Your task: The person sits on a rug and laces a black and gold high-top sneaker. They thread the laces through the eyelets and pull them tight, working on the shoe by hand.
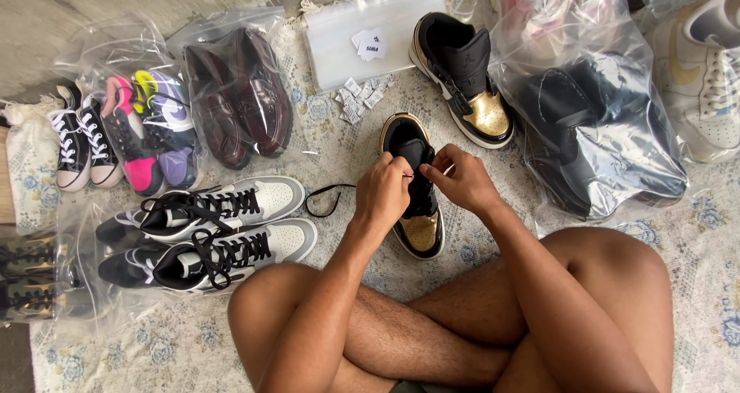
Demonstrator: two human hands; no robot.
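Between your crossed legs and its upright twin (461, 75), the black-and-gold high-top sneaker (416, 189) lies on the patterned rug (331, 142). Your left hand (382, 193) and right hand (456, 179) meet over its tongue, both pinching the black shoelace (327, 198) at the upper eyelets. Lacing looks partly done: a loose end trails left of the sneaker, so threading seemingly remains. Farther left of it sit grey-and-black sneakers (220, 235); beyond them, bagged burgundy loafers (239, 96). Right of the sneaker rests a bagged black shoe (597, 131).

Head camera looks steeply down, close above a rug (331, 142).
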